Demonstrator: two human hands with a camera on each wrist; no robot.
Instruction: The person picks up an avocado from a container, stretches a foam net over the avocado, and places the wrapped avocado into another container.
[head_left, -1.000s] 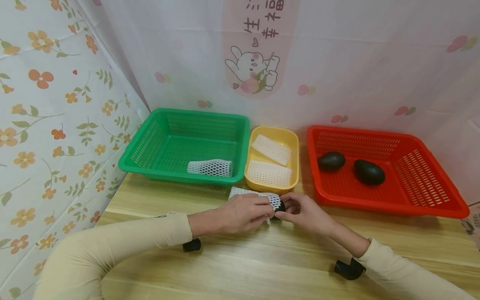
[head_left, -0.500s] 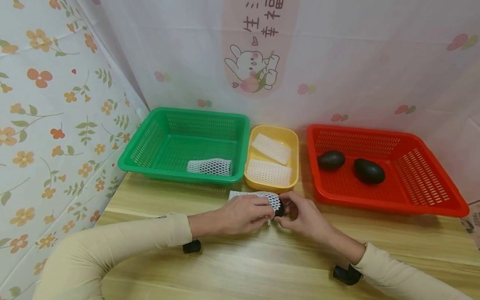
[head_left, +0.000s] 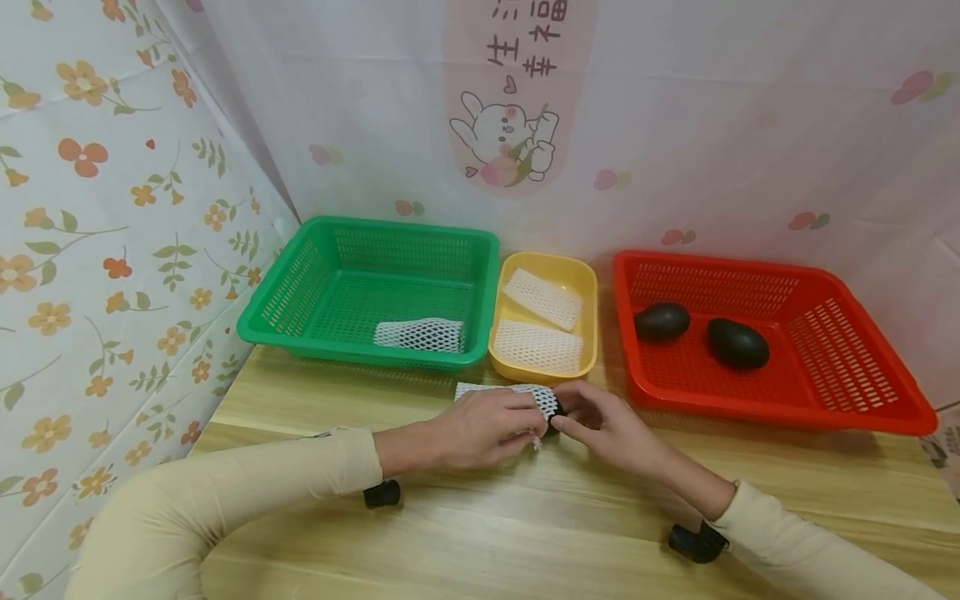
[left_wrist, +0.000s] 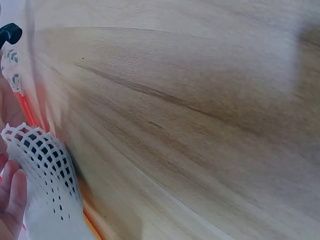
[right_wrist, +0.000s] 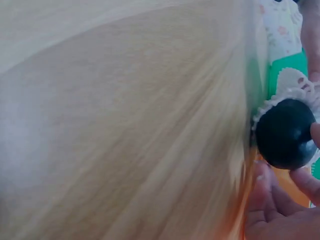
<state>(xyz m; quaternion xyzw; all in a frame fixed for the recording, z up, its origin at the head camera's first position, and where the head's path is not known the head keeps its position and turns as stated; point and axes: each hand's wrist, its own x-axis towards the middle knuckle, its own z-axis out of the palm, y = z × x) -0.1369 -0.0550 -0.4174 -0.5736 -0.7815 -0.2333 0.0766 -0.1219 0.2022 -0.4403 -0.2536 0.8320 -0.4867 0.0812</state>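
Note:
On the table, in front of the yellow tray, my left hand (head_left: 480,429) grips a white foam net sleeve (head_left: 545,397), which stretches over most of a dark avocado (right_wrist: 284,134). The rounded bare end of the avocado points to the right, out of the net's mouth. Around that end, my right hand (head_left: 618,429) holds it with thumb and fingertips. In the left wrist view the netting (left_wrist: 47,165) bulges over the dark fruit, and its loose tail lies flat. My left palm and part of the sleeve are hidden from the head view.
A green basket (head_left: 360,360) at the left holds one net-wrapped dark fruit (head_left: 420,334). The yellow tray (head_left: 592,317) has two flat net sleeves (head_left: 538,346). In the red basket (head_left: 750,408) at the right lie two bare avocados (head_left: 738,343). A patterned cloth hangs behind.
Less of the avocado's dark end shows outside the net than half a second ago. My right fingers have moved slightly left with it; the left hand has stayed nearly still.

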